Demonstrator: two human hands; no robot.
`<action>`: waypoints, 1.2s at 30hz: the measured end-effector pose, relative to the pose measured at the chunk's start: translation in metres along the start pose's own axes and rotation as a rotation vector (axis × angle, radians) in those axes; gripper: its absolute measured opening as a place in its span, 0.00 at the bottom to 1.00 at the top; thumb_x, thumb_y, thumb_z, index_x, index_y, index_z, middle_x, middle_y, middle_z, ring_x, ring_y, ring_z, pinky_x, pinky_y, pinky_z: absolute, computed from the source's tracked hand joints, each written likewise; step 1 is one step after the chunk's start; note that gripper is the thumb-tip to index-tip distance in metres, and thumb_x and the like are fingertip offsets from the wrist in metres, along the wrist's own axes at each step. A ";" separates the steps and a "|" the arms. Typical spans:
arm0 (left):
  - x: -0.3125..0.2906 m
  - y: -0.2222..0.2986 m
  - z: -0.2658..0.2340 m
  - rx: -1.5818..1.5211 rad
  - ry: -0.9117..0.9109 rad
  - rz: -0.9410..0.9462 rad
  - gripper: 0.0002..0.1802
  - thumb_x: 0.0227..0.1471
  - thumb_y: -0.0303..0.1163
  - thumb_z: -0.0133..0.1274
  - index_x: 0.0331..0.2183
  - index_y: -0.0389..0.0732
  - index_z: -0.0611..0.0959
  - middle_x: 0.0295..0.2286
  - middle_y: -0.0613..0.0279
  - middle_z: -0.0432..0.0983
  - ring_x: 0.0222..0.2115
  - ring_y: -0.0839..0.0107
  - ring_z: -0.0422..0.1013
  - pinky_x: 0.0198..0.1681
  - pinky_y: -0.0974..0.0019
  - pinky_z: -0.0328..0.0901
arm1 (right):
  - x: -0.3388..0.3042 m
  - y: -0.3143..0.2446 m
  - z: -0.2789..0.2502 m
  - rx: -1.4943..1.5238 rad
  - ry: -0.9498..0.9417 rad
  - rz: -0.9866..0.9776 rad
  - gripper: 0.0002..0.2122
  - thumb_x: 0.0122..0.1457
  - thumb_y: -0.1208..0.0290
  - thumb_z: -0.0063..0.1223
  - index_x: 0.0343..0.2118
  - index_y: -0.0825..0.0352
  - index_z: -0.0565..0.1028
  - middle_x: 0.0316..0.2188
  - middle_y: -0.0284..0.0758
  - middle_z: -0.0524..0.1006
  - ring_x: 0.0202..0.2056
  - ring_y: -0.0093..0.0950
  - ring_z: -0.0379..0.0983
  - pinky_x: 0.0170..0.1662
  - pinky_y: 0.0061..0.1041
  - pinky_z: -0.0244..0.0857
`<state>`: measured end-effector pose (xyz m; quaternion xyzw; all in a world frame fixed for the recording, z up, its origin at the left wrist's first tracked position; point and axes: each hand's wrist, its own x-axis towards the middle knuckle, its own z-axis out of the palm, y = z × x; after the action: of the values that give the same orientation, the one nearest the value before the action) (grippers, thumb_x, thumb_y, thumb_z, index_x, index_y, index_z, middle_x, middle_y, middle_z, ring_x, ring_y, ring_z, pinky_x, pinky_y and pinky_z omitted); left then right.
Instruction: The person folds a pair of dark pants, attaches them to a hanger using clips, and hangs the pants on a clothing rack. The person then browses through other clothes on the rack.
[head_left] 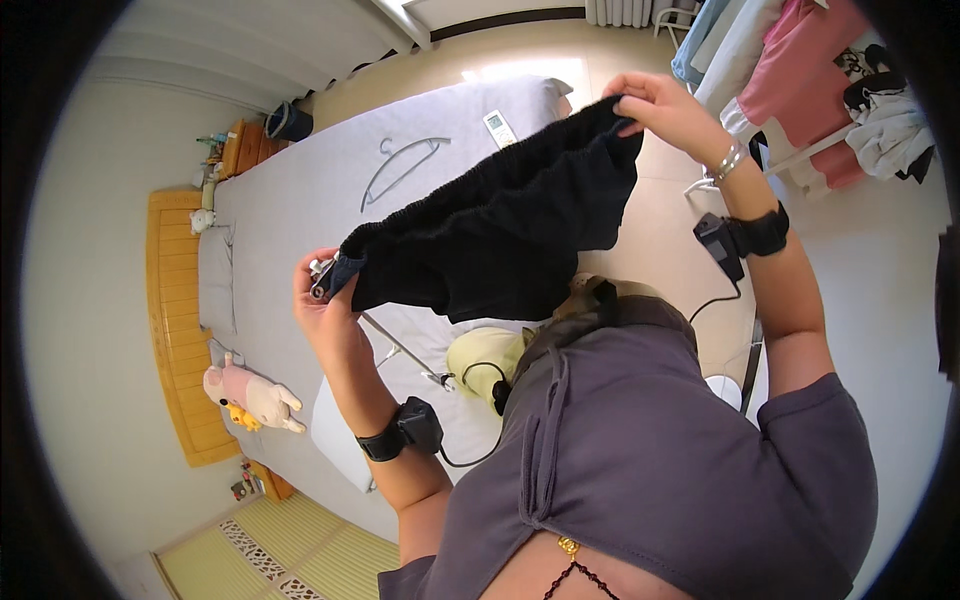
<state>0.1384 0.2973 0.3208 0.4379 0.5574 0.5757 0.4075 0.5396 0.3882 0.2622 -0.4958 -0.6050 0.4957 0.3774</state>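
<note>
The black garment (500, 235) you hold over the bed (285, 220) is matt cloth, bumpy along its top edge. The little clip (319, 280) you hold over the bed is shiny metal. You see flat, mostly smooth cloth on the bed. On it, the remote (499, 130) looks like hard plastic, and the pink toy (255, 391) looks like soft cloth. Behind the bed, the headboard (180, 330) is smooth yellow wood. Past the bed, the floor (660, 210) looks smooth and glossy.

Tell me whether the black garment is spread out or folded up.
Spread out: the black garment stretches between the left hand and the right hand, its gathered waistband drawn out lengthwise.
</note>
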 end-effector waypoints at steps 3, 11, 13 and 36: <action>0.000 -0.002 -0.009 0.031 -0.010 -0.019 0.16 0.47 0.14 0.55 0.39 0.40 0.76 0.30 0.65 0.77 0.29 0.78 0.75 0.29 0.78 0.68 | 0.009 -0.004 -0.003 -0.197 -0.009 -0.159 0.07 0.58 0.75 0.48 0.38 0.69 0.73 0.31 0.27 0.74 0.34 0.14 0.70 0.37 0.17 0.69; -0.016 -0.004 -0.016 0.183 -0.006 0.055 0.15 0.46 0.17 0.59 0.37 0.40 0.77 0.29 0.69 0.75 0.29 0.81 0.71 0.33 0.79 0.64 | -0.018 -0.085 0.010 -0.217 0.005 -0.251 0.09 0.57 0.67 0.60 0.31 0.67 0.74 0.26 0.24 0.71 0.28 0.11 0.66 0.33 0.11 0.61; -0.024 -0.002 -0.019 0.181 -0.051 0.085 0.14 0.45 0.18 0.60 0.35 0.40 0.77 0.28 0.70 0.74 0.29 0.81 0.68 0.33 0.79 0.62 | -0.030 -0.097 0.012 -0.197 0.018 -0.371 0.09 0.56 0.69 0.61 0.31 0.67 0.74 0.26 0.24 0.72 0.28 0.11 0.66 0.33 0.10 0.61; -0.149 -0.067 -0.143 0.145 0.086 -0.552 0.14 0.55 0.25 0.51 0.44 0.32 0.75 0.35 0.66 0.75 0.34 0.78 0.70 0.39 0.75 0.65 | -0.113 -0.054 0.128 0.840 -0.430 0.498 0.11 0.65 0.68 0.46 0.42 0.71 0.74 0.38 0.27 0.77 0.38 0.15 0.71 0.44 0.17 0.66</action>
<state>0.0423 0.1171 0.2475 0.2730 0.7120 0.4197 0.4924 0.4315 0.2480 0.2903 -0.3178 -0.2820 0.8602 0.2820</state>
